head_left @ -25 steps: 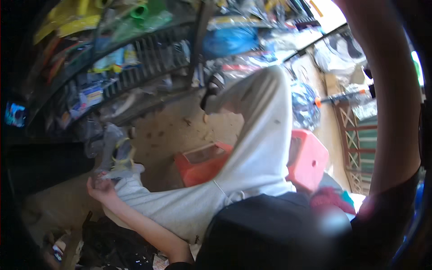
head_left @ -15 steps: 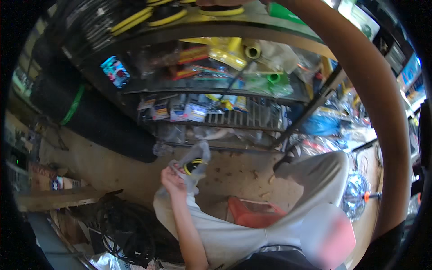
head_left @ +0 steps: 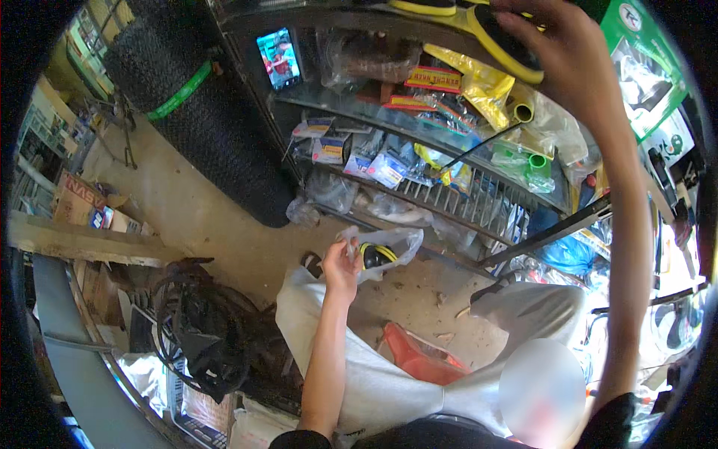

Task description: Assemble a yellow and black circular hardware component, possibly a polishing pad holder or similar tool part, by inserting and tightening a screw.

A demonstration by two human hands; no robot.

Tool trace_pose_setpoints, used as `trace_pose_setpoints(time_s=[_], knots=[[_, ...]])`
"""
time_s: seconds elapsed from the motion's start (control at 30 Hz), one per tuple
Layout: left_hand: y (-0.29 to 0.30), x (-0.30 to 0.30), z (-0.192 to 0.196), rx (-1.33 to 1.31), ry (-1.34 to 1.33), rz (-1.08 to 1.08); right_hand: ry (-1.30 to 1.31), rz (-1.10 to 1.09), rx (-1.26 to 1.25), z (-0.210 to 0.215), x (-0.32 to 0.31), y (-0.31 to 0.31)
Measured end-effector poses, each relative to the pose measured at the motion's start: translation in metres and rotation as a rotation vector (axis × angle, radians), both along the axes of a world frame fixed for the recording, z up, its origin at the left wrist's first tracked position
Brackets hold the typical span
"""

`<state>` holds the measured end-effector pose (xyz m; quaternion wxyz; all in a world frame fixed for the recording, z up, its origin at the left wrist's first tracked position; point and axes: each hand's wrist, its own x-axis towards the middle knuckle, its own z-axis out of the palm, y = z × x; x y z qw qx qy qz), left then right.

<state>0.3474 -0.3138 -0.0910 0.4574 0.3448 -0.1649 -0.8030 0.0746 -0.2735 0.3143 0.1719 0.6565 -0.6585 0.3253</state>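
A clear, crumpled plastic bag (head_left: 383, 251) with a black-and-yellow item inside is pinched at its top edge by the left hand (head_left: 340, 268), held above the dusty floor in front of the wire shelf (head_left: 479, 206). The right hand (head_left: 557, 52) is raised to the top shelf, its fingers laid over a black-and-yellow disc (head_left: 502, 45); whether that disc is gripped cannot be told. The item in the bag is blurred by the plastic.

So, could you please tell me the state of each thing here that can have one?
Left hand: shut on clear plastic bag.
Right hand: raised, gripping yellow-rimmed black disc on the top shelf.
Phone: propped upright, screen lit.
Wire mesh roll: rolled up, green band around it.
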Motion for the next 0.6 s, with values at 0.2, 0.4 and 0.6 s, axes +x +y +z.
trace_pose_setpoints(time_s=[0.2,0.4,0.6], knots=[[0.007,0.004,0.015,-0.035,0.022,-0.099,-0.561,0.169,0.278,-0.201,0.083,0.037],[0.020,-0.011,0.021,-0.115,0.218,-0.291,-0.610,0.113,0.580,-0.425,0.083,0.027],[0.017,-0.004,0.013,-0.049,0.271,-0.214,-0.587,0.186,0.637,-0.400,0.109,0.036]])
